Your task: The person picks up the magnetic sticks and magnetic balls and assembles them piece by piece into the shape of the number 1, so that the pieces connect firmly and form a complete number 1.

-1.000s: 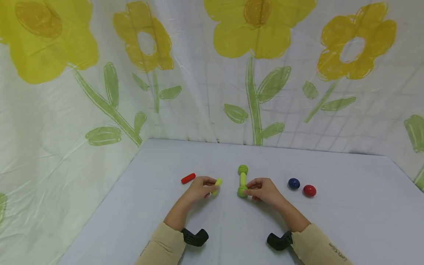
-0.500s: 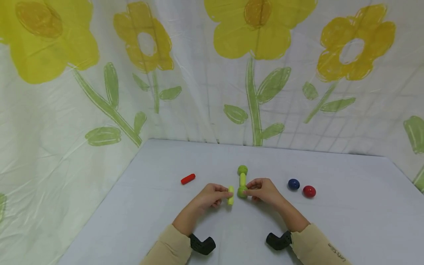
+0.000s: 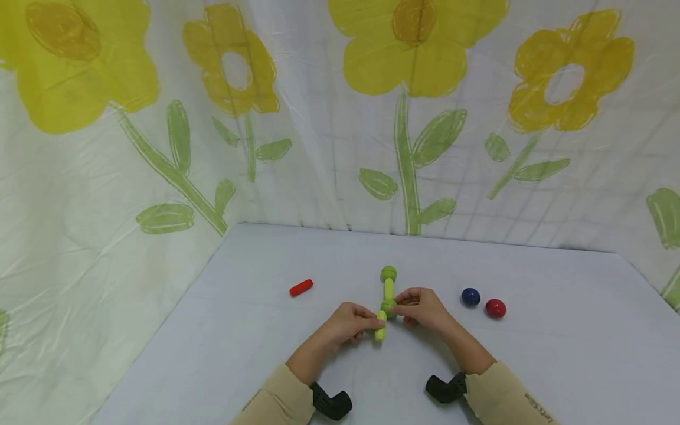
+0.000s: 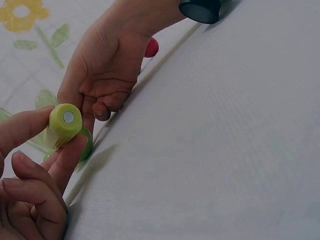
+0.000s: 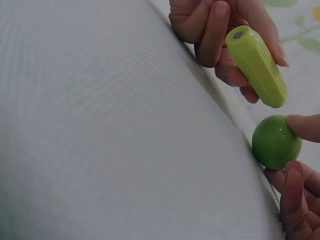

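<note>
My left hand (image 3: 346, 323) pinches a short yellow-green rod (image 3: 380, 327) between thumb and fingers. A round grey disc (image 4: 68, 117) sits in the rod's end. My right hand (image 3: 425, 307) pinches a green ball (image 5: 272, 142) at the near end of a dumbbell-like piece. That piece has a second yellow-green rod (image 3: 389, 288) and another green ball (image 3: 389, 273) at its far end, lying on the table. In the right wrist view the held rod is raised above the table, its far end close over the green ball with a small gap.
A red rod (image 3: 301, 288) lies at the left of the white-covered table (image 3: 239, 354). To the right are a blue ball (image 3: 470, 297) and a red ball (image 3: 496, 308). A flower-printed curtain (image 3: 319, 177) hangs behind the table's far edge. Each wrist carries a black device (image 3: 445, 388).
My left hand has carried the yellow-green rod right and toward me, up to the near green ball. The rod has turned more upright in view. My right hand keeps its hold, almost unmoved.
</note>
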Action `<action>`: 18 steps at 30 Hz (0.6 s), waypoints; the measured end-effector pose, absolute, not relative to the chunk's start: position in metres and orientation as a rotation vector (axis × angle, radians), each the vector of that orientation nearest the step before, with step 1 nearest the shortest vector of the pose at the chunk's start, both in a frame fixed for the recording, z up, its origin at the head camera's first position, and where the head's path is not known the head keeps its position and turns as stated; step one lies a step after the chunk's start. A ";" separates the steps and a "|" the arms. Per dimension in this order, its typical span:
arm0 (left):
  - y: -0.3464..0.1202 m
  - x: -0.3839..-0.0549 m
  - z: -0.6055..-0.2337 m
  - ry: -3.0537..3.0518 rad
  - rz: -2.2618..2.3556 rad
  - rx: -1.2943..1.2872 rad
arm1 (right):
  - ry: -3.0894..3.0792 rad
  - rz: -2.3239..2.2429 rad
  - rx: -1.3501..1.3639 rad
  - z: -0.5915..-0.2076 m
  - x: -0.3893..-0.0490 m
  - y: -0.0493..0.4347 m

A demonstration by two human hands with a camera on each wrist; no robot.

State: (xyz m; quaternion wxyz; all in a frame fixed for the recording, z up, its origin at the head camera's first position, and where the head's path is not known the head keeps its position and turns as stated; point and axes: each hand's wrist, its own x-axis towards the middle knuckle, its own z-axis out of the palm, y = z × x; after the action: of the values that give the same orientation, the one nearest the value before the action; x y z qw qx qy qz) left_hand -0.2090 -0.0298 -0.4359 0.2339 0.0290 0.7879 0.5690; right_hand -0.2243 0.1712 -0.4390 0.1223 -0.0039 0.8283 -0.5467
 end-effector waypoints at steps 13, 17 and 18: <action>-0.026 -0.207 -0.438 2.174 1.576 0.103 | 2.408 -1.598 -0.022 -0.442 -0.225 0.173; -0.025 -0.205 -0.438 2.172 1.592 0.103 | 2.397 -1.604 -0.022 -0.443 -0.226 0.173; -0.025 -0.205 -0.438 2.175 1.593 0.103 | 2.394 -1.606 -0.021 -0.442 -0.226 0.173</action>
State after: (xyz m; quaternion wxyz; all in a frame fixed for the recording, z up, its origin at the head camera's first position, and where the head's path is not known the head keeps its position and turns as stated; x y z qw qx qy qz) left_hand -0.2047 -0.0248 -0.4377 0.2199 0.0372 0.7864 0.5760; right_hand -0.2256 0.1733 -0.4425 0.1293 -0.0072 0.8234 -0.5524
